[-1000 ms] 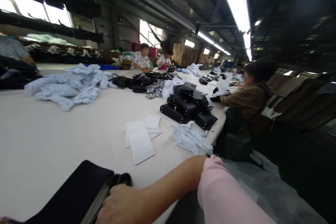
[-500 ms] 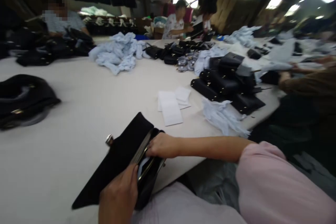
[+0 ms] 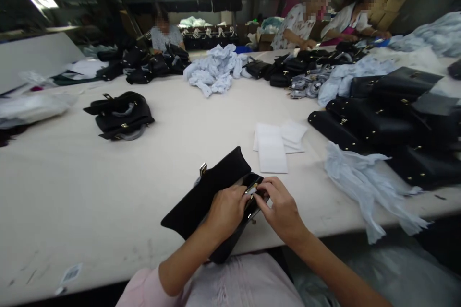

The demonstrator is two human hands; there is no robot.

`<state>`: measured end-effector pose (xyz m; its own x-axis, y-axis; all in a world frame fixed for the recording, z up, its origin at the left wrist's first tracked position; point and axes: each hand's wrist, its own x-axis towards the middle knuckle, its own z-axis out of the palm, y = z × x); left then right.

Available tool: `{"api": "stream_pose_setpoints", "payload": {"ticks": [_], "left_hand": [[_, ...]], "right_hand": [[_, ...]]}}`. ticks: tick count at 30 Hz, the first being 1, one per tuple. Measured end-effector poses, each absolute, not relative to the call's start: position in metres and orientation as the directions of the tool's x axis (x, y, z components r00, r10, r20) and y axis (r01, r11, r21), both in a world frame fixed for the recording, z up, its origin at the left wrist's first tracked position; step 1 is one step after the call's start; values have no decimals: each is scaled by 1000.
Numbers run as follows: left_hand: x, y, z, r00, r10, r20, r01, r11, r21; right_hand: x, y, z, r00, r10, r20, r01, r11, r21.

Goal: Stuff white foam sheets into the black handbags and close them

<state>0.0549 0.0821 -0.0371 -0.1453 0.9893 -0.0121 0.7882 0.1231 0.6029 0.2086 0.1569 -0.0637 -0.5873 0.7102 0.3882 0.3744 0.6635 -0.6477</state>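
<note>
A black bag [image 3: 212,189] with its flap folded open leans at the table's front edge, close to my body. Its metal clasp [image 3: 203,169] sticks out on the flap's left side. My left hand [image 3: 227,208] is closed at the bag's mouth, its fingertips by a gold zipper and a small white piece. On the other side of the opening, my right hand [image 3: 279,204] pinches near the zipper's upper end. What exactly sits between its fingertips is too small to tell.
White sheets [image 3: 272,146] lie behind the bag. Another black bag [image 3: 122,115] stands at left, stacked black bags [image 3: 378,120] at right beside crumpled pale paper [image 3: 360,182]. A paper heap [image 3: 214,69] sits farther back. People work across the table [image 3: 108,192].
The view has swung left. My right hand has come out of the bag's opening to the zipper's end, and my left hand has moved up along the opening towards it.
</note>
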Motion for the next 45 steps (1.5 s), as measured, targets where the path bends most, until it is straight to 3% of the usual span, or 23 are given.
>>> {"api": "stream_pose_setpoints", "payload": {"ticks": [3,6,9,12,16,23,27,29,32,36,38,41,45], "left_hand": [[57,88,-37,-132,991,-17,789,115,604],[60,90,-38,-181,983,-19,788,156,596],[61,90,-37,-263,965,-20,780,224,584],[58,90,-37,-298,954,-28,759,254,599],[59,93,-41,-337,941,-27,769,292,569],[67,106,-48,-390,921,15,816,338,470],[63,102,-47,-388,921,35,784,310,537],[63,98,-45,-372,925,75,728,240,643],[67,97,-41,-237,949,210,675,6,738],[70,104,-40,-47,967,252,769,-126,627],[69,108,-42,-1,970,244,859,-125,496],[66,110,-45,14,971,240,932,-99,348],[65,104,-42,52,973,225,930,-129,343]], "right_hand": [[217,154,-61,-629,723,285,483,651,-586],[218,161,-53,-660,746,94,581,585,-566],[215,176,-45,-699,715,-29,551,512,-659],[210,190,-44,-722,692,-18,424,422,-801],[205,194,-47,-716,698,0,306,314,-899],[193,191,-53,-712,701,26,219,257,-941],[195,191,-48,-728,683,65,244,346,-906],[199,190,-44,-736,672,76,268,393,-880],[204,188,-41,-751,657,64,259,382,-887],[205,189,-43,-750,660,45,195,286,-938],[205,192,-43,-688,718,108,245,370,-896],[207,197,-42,-704,682,196,400,609,-684],[205,201,-37,-831,555,18,503,765,-402]]}}
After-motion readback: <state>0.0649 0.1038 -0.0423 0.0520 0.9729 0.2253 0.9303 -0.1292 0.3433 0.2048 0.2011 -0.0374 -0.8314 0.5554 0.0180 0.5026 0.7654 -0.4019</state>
